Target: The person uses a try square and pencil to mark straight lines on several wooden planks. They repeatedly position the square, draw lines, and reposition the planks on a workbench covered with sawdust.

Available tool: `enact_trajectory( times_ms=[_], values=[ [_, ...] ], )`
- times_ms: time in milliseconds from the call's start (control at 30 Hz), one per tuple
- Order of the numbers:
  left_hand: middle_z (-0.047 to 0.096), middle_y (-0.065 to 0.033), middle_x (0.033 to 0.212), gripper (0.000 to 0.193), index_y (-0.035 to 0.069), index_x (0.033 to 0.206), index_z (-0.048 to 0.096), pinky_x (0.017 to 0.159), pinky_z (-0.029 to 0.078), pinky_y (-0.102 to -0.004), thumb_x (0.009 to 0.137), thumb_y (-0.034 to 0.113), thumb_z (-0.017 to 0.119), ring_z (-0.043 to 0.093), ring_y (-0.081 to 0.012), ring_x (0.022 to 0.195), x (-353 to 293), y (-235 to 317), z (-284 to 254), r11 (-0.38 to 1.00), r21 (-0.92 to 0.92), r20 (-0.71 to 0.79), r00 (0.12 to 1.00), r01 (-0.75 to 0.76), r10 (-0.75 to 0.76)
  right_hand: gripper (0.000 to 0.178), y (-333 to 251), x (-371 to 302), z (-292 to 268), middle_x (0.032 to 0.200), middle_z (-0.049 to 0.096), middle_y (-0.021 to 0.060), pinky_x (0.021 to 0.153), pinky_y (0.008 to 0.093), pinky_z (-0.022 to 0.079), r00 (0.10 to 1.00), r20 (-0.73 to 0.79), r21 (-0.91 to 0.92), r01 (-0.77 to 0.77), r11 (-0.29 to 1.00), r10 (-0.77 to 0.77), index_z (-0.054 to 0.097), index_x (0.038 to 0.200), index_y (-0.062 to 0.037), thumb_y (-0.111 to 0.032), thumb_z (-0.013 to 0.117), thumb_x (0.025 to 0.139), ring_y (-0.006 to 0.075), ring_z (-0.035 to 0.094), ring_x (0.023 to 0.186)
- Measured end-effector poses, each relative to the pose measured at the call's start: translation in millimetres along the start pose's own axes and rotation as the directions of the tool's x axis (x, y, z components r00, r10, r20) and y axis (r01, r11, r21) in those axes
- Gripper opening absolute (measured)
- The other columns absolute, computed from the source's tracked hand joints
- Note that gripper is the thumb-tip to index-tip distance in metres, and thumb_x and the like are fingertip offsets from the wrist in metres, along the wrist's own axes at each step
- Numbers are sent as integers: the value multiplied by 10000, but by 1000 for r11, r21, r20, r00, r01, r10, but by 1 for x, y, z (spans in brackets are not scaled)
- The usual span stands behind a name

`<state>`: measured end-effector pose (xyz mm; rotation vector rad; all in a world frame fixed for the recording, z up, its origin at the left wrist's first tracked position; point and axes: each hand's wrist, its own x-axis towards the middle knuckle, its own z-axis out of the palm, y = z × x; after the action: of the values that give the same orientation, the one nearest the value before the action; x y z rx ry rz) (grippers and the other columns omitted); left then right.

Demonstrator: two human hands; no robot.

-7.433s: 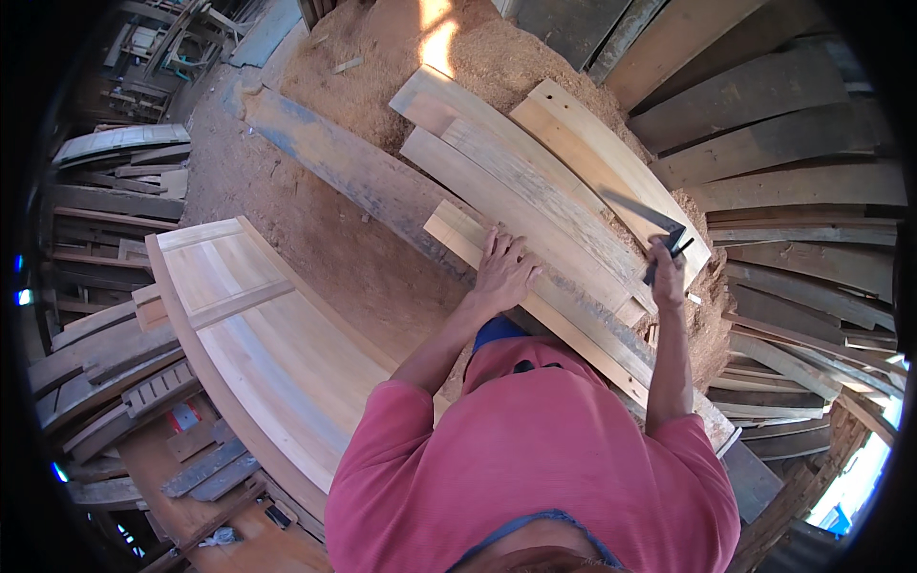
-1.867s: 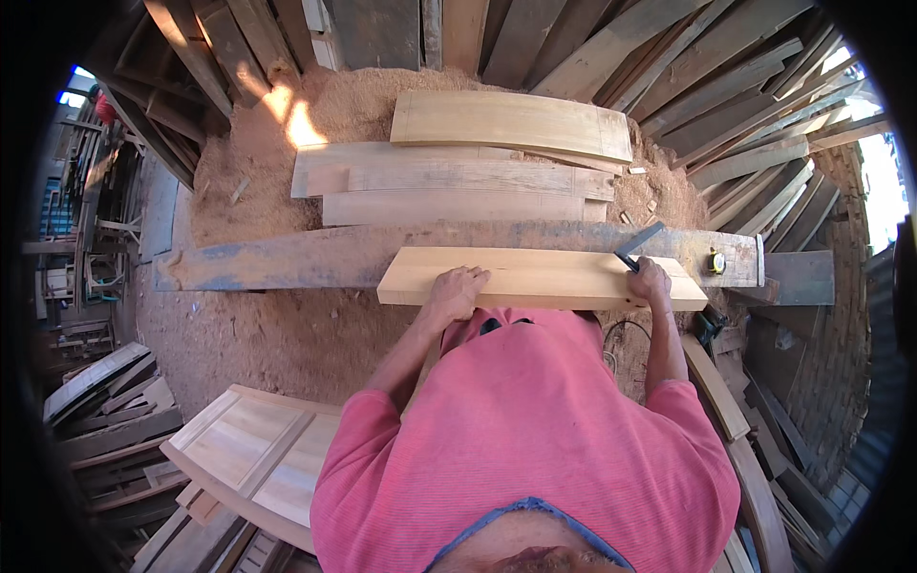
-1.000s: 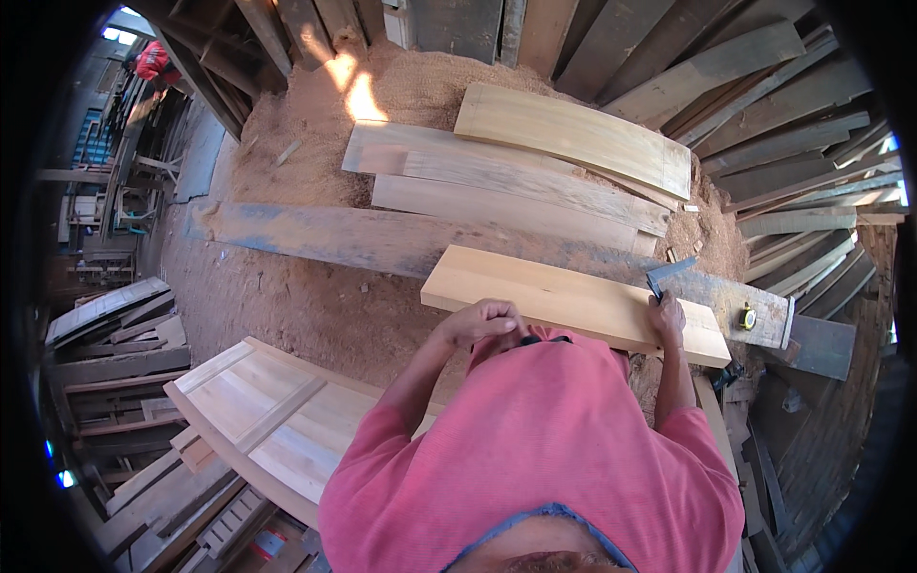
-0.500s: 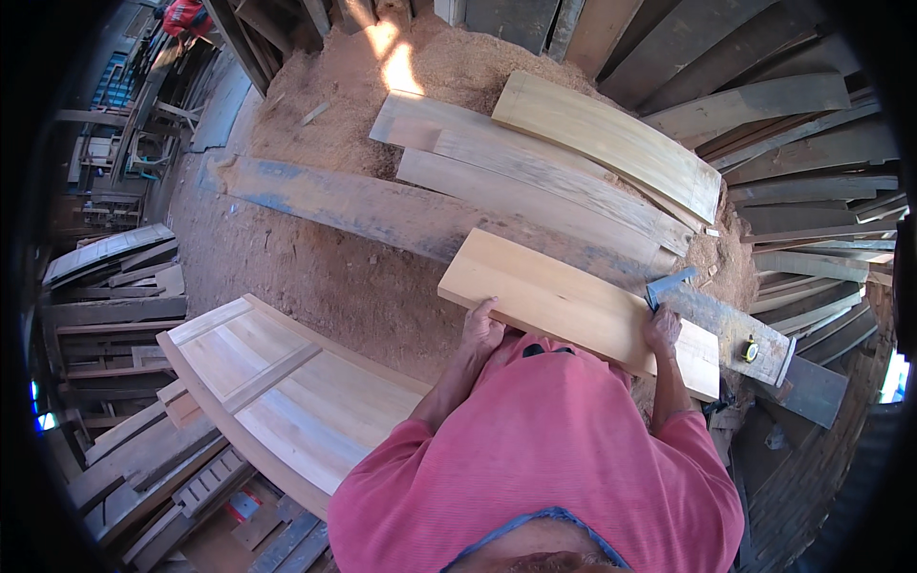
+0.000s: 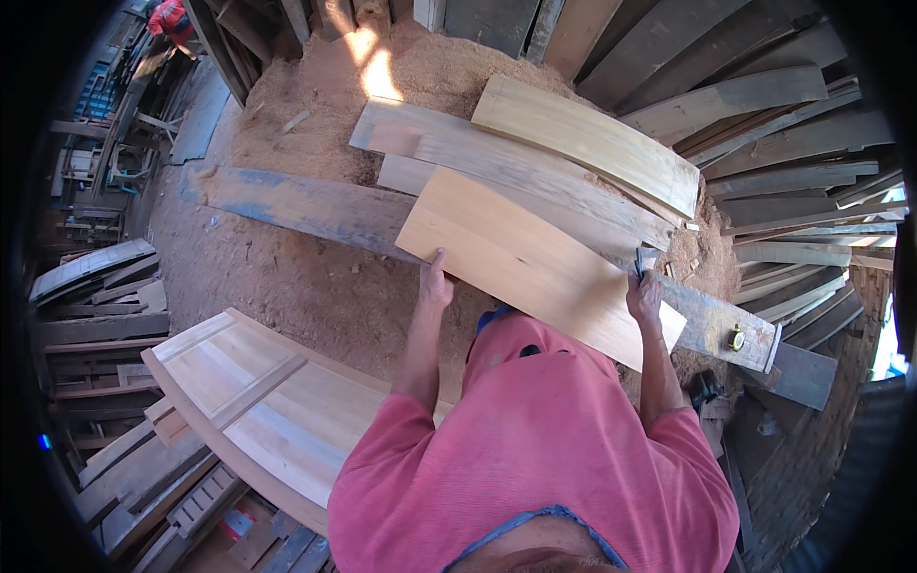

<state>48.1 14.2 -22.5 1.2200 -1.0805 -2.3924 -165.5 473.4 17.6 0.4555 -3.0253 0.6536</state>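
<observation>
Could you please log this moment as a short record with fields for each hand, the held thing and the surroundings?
left hand: left hand grips the near edge of the pale board
right hand: right hand on the same near edge, farther right, with a small dark tool that is hard to identify
held thing: pale board, flat, lying across a grey plank
beyond it: stacked boards on sawdust
person's left: panelled door lying flat
setting: leaning planks all around

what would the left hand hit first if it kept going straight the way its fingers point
The left hand already grips the near edge of the pale board; straight on, it likely only meets that board, though depth is unclear.
</observation>
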Motion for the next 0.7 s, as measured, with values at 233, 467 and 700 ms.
enact_trajectory(
  times_ms=[233,467,700],
  values=[
    [702,-108,877,950,-15,1426,501,514,583,-353,909,752,718,634,-207,558,-22,-23,-41,636,574,-279,853,516,-441,458,-37,6,-37,884,711,298,794,553,510,935,107,217,-353,910,337,670,948,50,-390,616,1062,458,710,899],
    [701,-130,903,777,-44,1303,581,545,609,-371,968,643,720,678,-197,613,-35,-85,39,803,362,-300,874,474,-381,386,-98,30,-49,822,658,313,760,543,497,970,130,273,-232,934,203,630,1051,56,-329,620,1067,487,668,810],
    [708,-78,1015,580,38,1357,573,626,581,-302,1045,515,682,693,-167,716,-54,-95,55,803,515,-174,954,299,-243,338,-157,35,-12,907,737,261,762,590,540,856,495,225,44,973,-153,580,1227,-69,-345,662,1050,484,724,892]
  ],
)
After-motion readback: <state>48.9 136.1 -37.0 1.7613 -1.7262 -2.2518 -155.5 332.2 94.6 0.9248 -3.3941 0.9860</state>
